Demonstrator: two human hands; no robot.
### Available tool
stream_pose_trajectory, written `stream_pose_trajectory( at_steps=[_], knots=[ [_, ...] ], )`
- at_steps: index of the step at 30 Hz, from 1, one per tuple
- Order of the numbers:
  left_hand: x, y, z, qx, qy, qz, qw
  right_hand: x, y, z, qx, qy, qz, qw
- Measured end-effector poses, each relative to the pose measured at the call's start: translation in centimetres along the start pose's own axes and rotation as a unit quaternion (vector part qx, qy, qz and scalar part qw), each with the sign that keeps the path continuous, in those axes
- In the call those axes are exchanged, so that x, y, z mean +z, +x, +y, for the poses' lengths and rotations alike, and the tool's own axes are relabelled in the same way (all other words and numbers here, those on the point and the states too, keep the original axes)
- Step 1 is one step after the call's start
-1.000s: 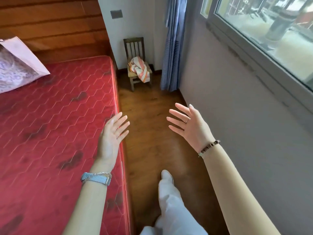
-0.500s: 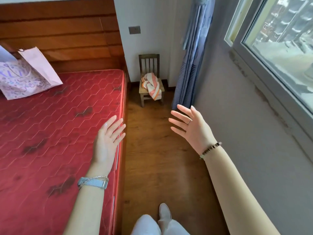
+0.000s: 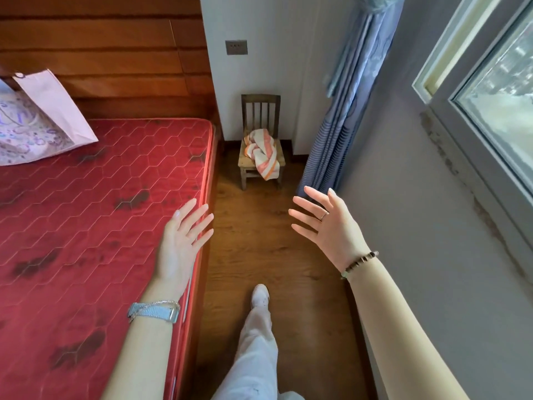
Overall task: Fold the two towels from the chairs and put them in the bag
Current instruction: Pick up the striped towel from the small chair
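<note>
A crumpled towel (image 3: 263, 153) with orange, pink and white stripes lies on the seat of a small wooden chair (image 3: 261, 109) in the far corner. A pink and lilac paper bag (image 3: 57, 111) lies on its side on the red mattress, at the far left by the headboard. My left hand (image 3: 181, 243) is held out over the mattress edge, fingers straight, holding nothing. Over the floor, my right hand (image 3: 328, 226) is spread open and empty. Both hands are well short of the chair. Only one towel and one chair are in view.
The red mattress (image 3: 86, 226) fills the left side. A narrow strip of wooden floor (image 3: 259, 249) runs between it and the grey wall (image 3: 418, 226) with a window. A blue curtain (image 3: 340, 125) hangs right of the chair. My leg and white shoe (image 3: 260, 295) are below.
I have stepped forward along the floor; the chair and towel look closer, and the view has tilted up. Both hands stay open and raised in front of me.
</note>
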State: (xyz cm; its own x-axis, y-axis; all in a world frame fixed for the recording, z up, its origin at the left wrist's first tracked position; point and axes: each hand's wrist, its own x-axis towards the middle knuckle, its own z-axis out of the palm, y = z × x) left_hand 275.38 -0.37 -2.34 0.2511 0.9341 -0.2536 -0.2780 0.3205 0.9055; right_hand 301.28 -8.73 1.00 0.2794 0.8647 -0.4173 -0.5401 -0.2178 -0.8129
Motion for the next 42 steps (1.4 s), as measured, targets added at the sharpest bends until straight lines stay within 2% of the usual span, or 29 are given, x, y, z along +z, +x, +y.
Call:
stream_pose_trajectory(
  at_steps=[15,31,42],
  knots=[
    [1.8,22.7,3.2,-0.03,-0.017,0.018,0.999,4.5,21.0,-9.1,0.023,0.01,0.03,0.999],
    [3.5,39.0,3.0,-0.072,-0.03,0.042,0.996,5.6,38.3,-12.0,0.07,0.018,0.055,0.996],
    [5.7,57.2,3.0,-0.098,0.019,0.066,0.993,4.9,56.9,-14.3,0.105,0.016,0.071,0.992]
  ],
)
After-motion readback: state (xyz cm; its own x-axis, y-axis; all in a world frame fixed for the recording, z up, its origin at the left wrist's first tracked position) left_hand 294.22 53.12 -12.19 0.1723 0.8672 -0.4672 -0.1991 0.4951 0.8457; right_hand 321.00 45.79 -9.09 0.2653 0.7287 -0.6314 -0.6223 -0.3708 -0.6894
